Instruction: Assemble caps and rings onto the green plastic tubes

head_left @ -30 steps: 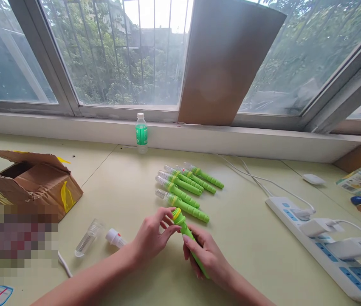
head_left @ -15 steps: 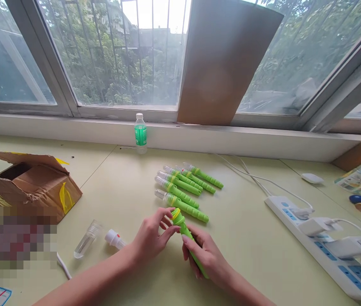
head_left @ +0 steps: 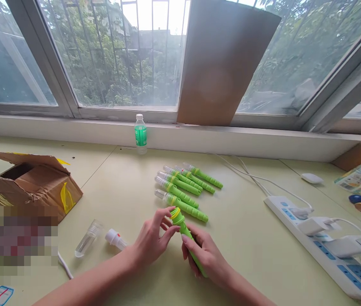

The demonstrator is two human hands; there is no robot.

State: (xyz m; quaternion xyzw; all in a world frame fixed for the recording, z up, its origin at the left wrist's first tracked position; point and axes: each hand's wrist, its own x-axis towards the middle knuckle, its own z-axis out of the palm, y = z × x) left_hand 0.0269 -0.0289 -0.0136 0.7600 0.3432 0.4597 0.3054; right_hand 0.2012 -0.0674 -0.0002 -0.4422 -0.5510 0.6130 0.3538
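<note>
My right hand [head_left: 207, 253] is wrapped round the lower part of a green plastic handle [head_left: 185, 229], which leans with its wide end up and to the left. At that end sits a yellow ring [head_left: 175, 213]. The fingertips of my left hand [head_left: 151, 233] are curled against the ring, with the thumb just below it. Left of my left forearm lie a clear plastic tube [head_left: 88, 239] and a white-capped clear piece [head_left: 116, 239] with a small red mark. Beyond my hands, several green sticks with clear tube tops [head_left: 187, 207] lie side by side.
An open cardboard box [head_left: 43, 185] stands at the left, near a blurred patch. A green-labelled bottle [head_left: 140, 135] is by the window ledge. On the right, a white power strip [head_left: 317, 246] holds plugs and cables, with a white puck-like object [head_left: 311, 178] behind.
The view has shifted very slightly. Both hands keep nearly the same place on the green handle, and the things on the table lie as before.
</note>
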